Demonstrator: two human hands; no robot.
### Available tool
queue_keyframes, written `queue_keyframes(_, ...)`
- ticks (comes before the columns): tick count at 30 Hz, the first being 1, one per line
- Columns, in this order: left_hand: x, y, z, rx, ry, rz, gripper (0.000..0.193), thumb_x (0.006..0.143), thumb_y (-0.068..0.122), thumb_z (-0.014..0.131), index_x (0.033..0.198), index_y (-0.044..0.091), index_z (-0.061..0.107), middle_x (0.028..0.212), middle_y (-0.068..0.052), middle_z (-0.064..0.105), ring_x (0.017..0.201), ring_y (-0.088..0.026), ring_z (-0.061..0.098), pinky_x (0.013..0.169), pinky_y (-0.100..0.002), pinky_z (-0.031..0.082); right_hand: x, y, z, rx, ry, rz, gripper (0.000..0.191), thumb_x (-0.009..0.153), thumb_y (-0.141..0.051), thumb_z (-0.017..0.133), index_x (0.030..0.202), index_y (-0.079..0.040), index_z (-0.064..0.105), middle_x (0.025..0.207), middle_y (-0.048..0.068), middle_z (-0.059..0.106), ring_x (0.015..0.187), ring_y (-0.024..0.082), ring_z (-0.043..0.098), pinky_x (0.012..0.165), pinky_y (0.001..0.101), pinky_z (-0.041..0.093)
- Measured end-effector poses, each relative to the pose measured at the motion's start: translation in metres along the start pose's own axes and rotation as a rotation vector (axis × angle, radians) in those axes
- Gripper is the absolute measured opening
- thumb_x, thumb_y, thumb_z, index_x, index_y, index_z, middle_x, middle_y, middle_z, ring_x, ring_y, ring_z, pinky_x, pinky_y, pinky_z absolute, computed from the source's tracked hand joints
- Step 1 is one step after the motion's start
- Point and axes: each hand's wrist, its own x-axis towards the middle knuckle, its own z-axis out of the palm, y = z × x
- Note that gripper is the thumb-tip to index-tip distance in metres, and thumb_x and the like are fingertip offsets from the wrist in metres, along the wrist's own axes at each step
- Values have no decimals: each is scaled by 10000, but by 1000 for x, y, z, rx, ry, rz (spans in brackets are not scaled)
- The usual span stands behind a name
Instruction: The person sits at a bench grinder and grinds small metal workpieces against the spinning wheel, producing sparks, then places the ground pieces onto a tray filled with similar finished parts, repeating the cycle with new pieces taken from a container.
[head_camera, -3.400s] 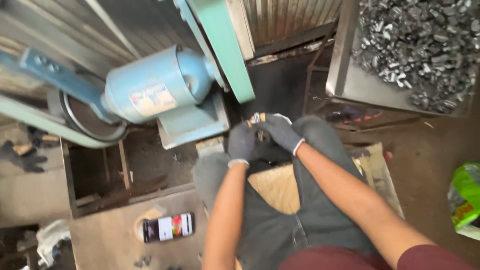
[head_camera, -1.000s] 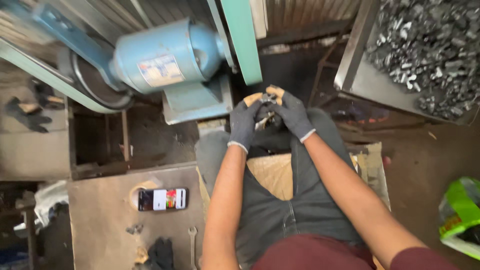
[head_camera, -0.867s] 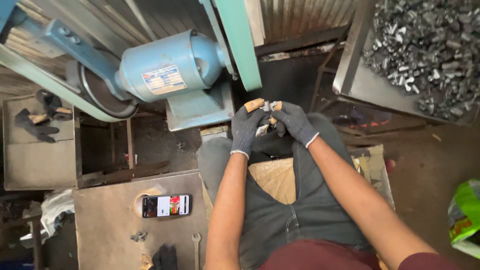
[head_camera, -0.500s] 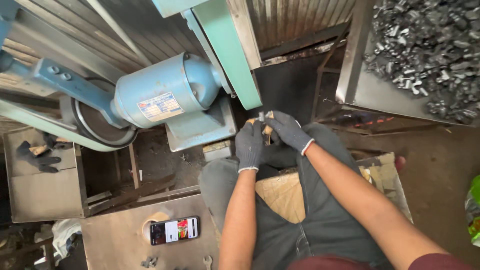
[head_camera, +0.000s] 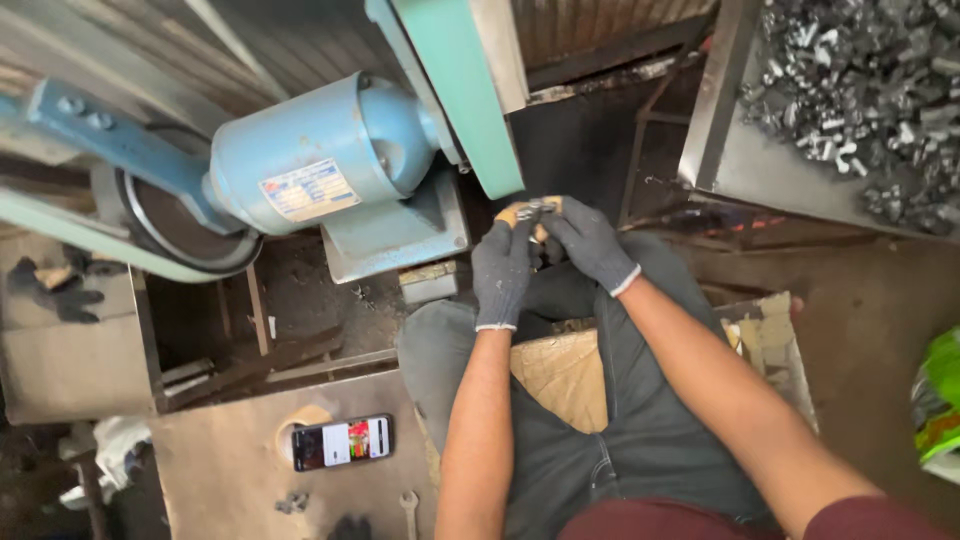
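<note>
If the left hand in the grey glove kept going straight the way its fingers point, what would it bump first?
Probably the small metal piece pinched at its fingertips, then the green slanted machine frame just beyond. The left gloved hand points up the picture; depth is unclear.

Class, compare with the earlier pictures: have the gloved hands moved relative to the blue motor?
No. Both hands remain clasped on a small metal part just right of the blue cylindrical motor, below the green frame; only the camera shifted.

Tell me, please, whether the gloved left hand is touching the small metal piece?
Touching: the head view shows the left hand and right hand both pinching the small metal piece at their fingertips.
</note>
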Motion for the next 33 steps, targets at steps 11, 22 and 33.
queue_keyframes(11, 29, -33, 38, 179, 46, 71, 319, 1008, 296, 554, 990, 25, 720, 956, -226, 729, 863, -382, 706, 734, -471, 523, 39, -9, 2, 218, 2, 479, 305, 1069, -279, 600, 1131, 5, 689, 823, 145, 628, 644, 266, 556, 581, 429, 411)
queue_keyframes(22, -14, 6, 15, 436, -312, 125, 356, 928, 359, 607, 996, 34, 735, 978, -243, 729, 940, -428, 689, 813, -519, 525, -9, -8, -106, -228, 528, -161, 189, 1021, -107, 588, 1157, -78, 717, 1134, 67, 752, 1069, 194, 714, 969, 332, 538)
queue_keyframes(33, -16, 21, 40, 339, -656, 236, 358, 946, 418, 591, 1121, 128, 708, 960, -220, 728, 916, -408, 704, 817, -525, 520, 17, -12, -202, -1231, 413, -120, 377, 834, -136, 670, 1205, -83, 701, 1087, 234, 667, 1021, 431, 621, 908, 521, 481)
